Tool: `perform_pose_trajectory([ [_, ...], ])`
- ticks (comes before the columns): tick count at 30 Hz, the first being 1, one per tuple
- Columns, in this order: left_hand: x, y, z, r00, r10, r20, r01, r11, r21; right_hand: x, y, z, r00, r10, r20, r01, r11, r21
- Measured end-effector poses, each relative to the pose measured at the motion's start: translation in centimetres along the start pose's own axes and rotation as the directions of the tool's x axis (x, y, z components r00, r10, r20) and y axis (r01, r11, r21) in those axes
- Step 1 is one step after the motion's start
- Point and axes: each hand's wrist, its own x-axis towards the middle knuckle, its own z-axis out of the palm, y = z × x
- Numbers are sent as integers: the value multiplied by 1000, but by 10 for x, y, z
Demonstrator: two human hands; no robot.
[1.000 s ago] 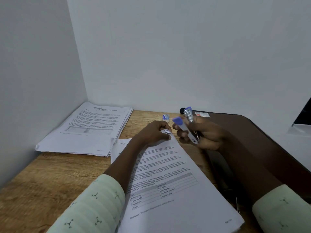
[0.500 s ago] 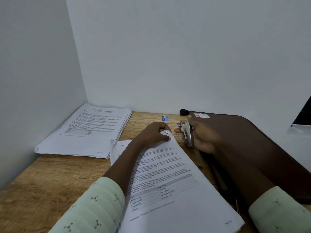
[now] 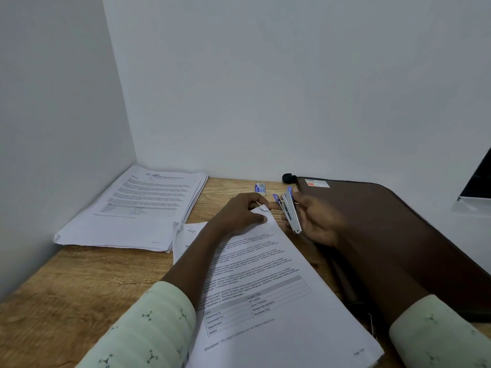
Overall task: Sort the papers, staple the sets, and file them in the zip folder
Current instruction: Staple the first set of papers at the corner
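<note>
Wooden desk (image 3: 79,301), set in a white-walled corner; one head view to work from.

Step in hand: stapling. The left hand (image 3: 239,213) rests on the top corner of the paper set (image 3: 279,301), fingers curled and pinching that corner to hold the sheets square. The right hand (image 3: 316,221) grips the stapler (image 3: 289,211), fingers wrapped round its body, just right of the left fingertips. The stapler is tilted, with its nose toward the pinched corner and just beside it. I cannot tell whether the corner sits inside its mouth yet.

Next move, as I judge it: bring the nose over the corner, hold the left pinch firm so the pages do not fan, then squeeze hard. Risks are a page slipping out of line, or a staple landing too near the edge.

Paper set: white printed pages with blocks of text and a small table low on the top sheet. It lies at a slant between the two forearms, running from the left hand toward me. A loose sheet (image 3: 186,235) pokes out from under it beside the left wrist.

Elsewhere:
- A thicker stack of papers (image 3: 138,208) lies beyond and left of the left hand.
- The brown zip folder (image 3: 398,235) lies flat beyond the right hand.
- A small blue-and-white box (image 3: 259,188) sits just beyond the left knuckles.
</note>
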Motion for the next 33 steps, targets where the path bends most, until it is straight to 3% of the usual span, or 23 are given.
perform_pose_trajectory([
  [4, 0, 0, 1, 1000, -5, -3, 5, 1000, -21, 0, 2, 4, 992, -23, -121, 11, 995, -94],
  [14, -1, -1, 2, 997, 11, -76, -19, 994, -110, 1, 5, 7, 931, -338, -139, 263, 884, -386],
  [20, -1, 7, -2, 967, 91, -240, -141, 970, -199, -9, 4, 9, 897, -433, -90, 373, 850, -371],
  [23, -3, 14, -3, 972, 103, -209, -169, 930, -327, -11, 2, 9, 886, -452, -107, 391, 851, -350],
  [27, -6, 23, -2, 984, 132, -122, -174, 864, -473, -16, -4, 11, 865, -499, -49, 422, 778, -466],
  [33, -6, 27, -2, 977, 140, -161, -201, 853, -481, -13, -7, 19, 837, -545, -39, 475, 761, -442],
])
